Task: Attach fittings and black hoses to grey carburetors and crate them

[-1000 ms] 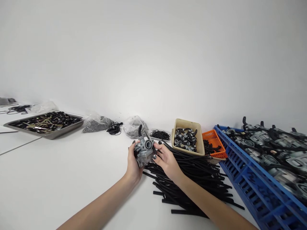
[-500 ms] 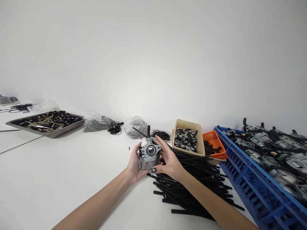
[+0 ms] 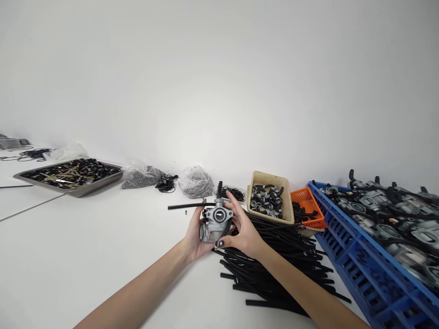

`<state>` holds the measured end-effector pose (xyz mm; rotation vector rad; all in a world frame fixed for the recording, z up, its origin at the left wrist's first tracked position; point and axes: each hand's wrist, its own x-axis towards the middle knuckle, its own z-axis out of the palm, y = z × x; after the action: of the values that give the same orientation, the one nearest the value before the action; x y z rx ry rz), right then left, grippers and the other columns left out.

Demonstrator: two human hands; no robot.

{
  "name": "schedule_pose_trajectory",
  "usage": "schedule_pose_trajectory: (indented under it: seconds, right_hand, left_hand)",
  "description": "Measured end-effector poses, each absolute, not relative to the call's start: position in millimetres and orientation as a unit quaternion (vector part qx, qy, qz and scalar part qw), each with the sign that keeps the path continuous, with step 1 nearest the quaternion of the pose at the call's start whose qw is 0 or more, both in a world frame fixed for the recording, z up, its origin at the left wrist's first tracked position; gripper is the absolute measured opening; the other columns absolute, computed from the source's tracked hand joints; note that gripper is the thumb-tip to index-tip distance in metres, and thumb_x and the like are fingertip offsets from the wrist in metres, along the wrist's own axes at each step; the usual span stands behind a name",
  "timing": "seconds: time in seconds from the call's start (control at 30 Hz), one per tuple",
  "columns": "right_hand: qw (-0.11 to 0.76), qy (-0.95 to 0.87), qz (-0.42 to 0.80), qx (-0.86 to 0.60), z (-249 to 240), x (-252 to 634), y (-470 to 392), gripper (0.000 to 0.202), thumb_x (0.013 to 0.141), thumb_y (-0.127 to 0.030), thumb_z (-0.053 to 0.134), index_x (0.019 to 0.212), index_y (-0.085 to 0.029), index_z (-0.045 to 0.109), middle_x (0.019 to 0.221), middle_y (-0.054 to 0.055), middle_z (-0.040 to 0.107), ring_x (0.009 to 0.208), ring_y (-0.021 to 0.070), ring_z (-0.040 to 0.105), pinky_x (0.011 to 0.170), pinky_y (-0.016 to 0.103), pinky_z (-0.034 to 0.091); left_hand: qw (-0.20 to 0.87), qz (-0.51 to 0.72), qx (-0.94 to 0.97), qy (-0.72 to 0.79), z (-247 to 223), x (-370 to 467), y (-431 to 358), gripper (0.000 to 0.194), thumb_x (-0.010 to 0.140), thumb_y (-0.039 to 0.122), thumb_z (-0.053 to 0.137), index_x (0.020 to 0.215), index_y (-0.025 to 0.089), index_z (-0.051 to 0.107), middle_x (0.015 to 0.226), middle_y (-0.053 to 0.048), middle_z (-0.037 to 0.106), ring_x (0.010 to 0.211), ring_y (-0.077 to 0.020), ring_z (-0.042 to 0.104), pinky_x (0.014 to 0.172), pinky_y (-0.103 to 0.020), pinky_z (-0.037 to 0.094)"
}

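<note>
A silver metal carburetor (image 3: 213, 228) is held upright above the white table, its round bore facing me. A black tube (image 3: 187, 206) sticks out from it to the left, and a short black elbow (image 3: 219, 189) rises from its top. My left hand (image 3: 195, 237) wraps its left side and underside, fingers partly hidden behind it. On the right side, my right hand (image 3: 245, 230) grips it, thumb low near a curved black hose and the other fingers behind.
Black tubes (image 3: 274, 274) lie under my right forearm. Behind them stand a cream bin (image 3: 290, 201), an orange basket (image 3: 317, 219) and a blue crate (image 3: 363, 256) of carburetors. A metal tray (image 3: 85, 188), bagged parts (image 3: 195, 183) and a tiny screw (image 3: 185, 212) are farther left.
The carburetor has turned slightly in my hands and shifted a little right. Its black tube, earlier angled up and foreshortened, now points left at full length. Both hands keep their hold.
</note>
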<state>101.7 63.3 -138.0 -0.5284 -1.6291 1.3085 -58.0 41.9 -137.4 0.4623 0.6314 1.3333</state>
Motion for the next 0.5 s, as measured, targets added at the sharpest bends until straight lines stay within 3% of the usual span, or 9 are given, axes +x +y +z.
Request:
schedule_pose_trajectory:
  seconds: [0.1, 0.17, 0.27, 0.4, 0.5]
  right_hand:
    - [0.536, -0.615, 0.512, -0.269, -146.2, 100.1, 75.0, 0.106, 0.061, -0.044, 0.102, 0.154, -0.029, 0.054, 0.146, 0.012, 0.062, 0.138, 0.0319, 0.057, 0.119, 0.049, 0.044]
    - [0.561, -0.582, 0.495, -0.319, -148.9, 99.3, 80.8, 0.089, 0.063, -0.044, 0.100, 0.143, -0.030, 0.063, 0.140, 0.010, 0.066, 0.132, 0.0311, 0.061, 0.111, 0.048, 0.051]
    - [0.582, -0.559, 0.468, -0.359, -146.7, 97.5, 82.3, 0.057, 0.070, -0.050, 0.092, 0.118, -0.024, 0.075, 0.120, 0.009, 0.074, 0.110, 0.0273, 0.069, 0.094, 0.040, 0.059]
    - [0.551, -0.601, 0.460, -0.351, -139.2, 95.1, 74.0, 0.040, 0.083, -0.059, 0.077, 0.089, -0.019, 0.081, 0.086, 0.006, 0.074, 0.079, 0.0209, 0.065, 0.074, 0.032, 0.055]
    - [0.492, -0.650, 0.437, -0.379, -137.7, 95.4, 68.7, 0.029, 0.078, -0.045, 0.079, 0.090, -0.019, 0.083, 0.076, 0.002, 0.070, 0.062, 0.0152, 0.053, 0.060, 0.029, 0.045]
  left_hand:
    - [0.697, 0.614, 0.187, 0.319, -136.6, -59.9, 46.0, 0.039, 0.089, 0.048, 0.067, 0.106, 0.013, 0.071, 0.095, -0.016, 0.078, 0.079, -0.0278, 0.077, 0.065, -0.037, 0.064]
    - [0.632, 0.667, 0.214, 0.331, -135.7, -61.7, 49.7, 0.037, 0.086, 0.043, 0.072, 0.114, 0.020, 0.068, 0.099, -0.010, 0.077, 0.077, -0.0235, 0.076, 0.063, -0.033, 0.063]
    - [0.549, 0.714, 0.244, 0.359, -136.9, -64.0, 54.6, 0.051, 0.080, 0.039, 0.078, 0.127, 0.029, 0.061, 0.101, -0.003, 0.075, 0.077, -0.0191, 0.074, 0.066, -0.030, 0.062]
    - [0.464, 0.736, 0.282, 0.404, -144.1, -63.8, 55.7, 0.063, 0.079, 0.045, 0.081, 0.133, 0.029, 0.054, 0.097, -0.001, 0.071, 0.071, -0.0154, 0.068, 0.063, -0.026, 0.057]
    - [0.394, 0.739, 0.343, 0.426, -148.1, -61.0, 52.0, 0.061, 0.079, 0.046, 0.083, 0.131, 0.029, 0.057, 0.089, 0.003, 0.065, 0.066, -0.0120, 0.060, 0.058, -0.021, 0.050]
